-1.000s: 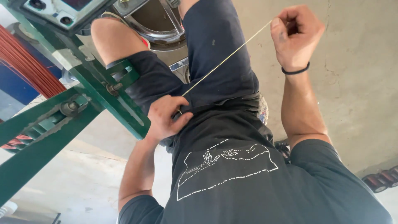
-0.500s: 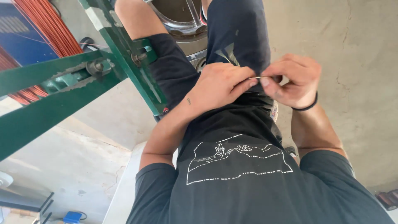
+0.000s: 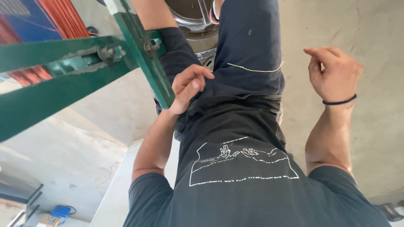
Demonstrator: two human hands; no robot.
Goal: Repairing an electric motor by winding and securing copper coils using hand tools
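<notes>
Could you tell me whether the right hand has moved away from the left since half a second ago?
Yes. The right hand has swung out from the left hand, off the dark shorts.

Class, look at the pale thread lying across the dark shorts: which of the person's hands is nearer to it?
Left. The left hand rests against the shorts just beside the thread's near end. The right hand is lifted off to the other side, apart from the thread's far end.
</notes>
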